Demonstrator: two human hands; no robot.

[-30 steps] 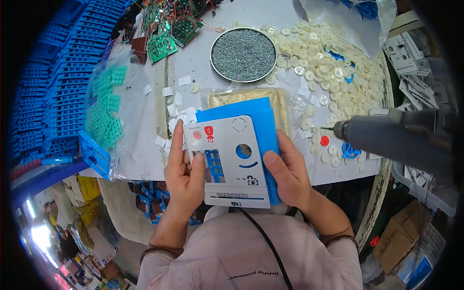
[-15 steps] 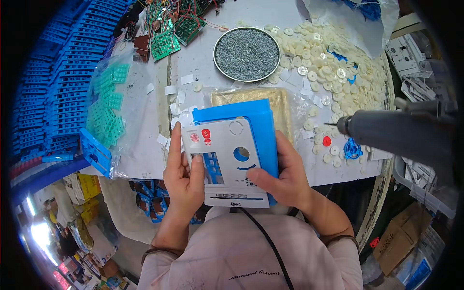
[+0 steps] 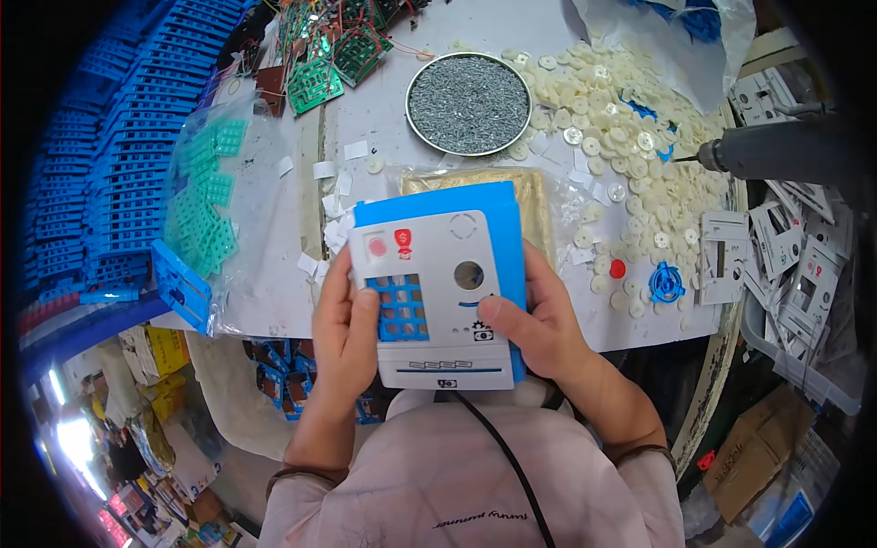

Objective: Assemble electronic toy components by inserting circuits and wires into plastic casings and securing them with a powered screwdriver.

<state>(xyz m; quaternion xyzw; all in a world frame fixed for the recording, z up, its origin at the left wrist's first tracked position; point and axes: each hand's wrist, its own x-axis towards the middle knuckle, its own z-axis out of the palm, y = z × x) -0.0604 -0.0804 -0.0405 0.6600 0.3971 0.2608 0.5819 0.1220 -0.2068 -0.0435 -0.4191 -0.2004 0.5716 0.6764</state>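
Both hands, left hand [image 3: 345, 315] and right hand [image 3: 537, 321], clamp the white faceplate [image 3: 438, 301] flat against the blue housing [image 3: 507, 228] over the table [image 3: 274, 274] edge, thumbs on top so the 2 stay lined up.

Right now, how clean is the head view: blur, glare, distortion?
Head view: sharp at centre, where both hands hold the white faceplate; strong fisheye bending at the rim, black corners; glare blown out at lower left; hanging electric screwdriver at right slightly soft; bench lighting even, shadows faint.
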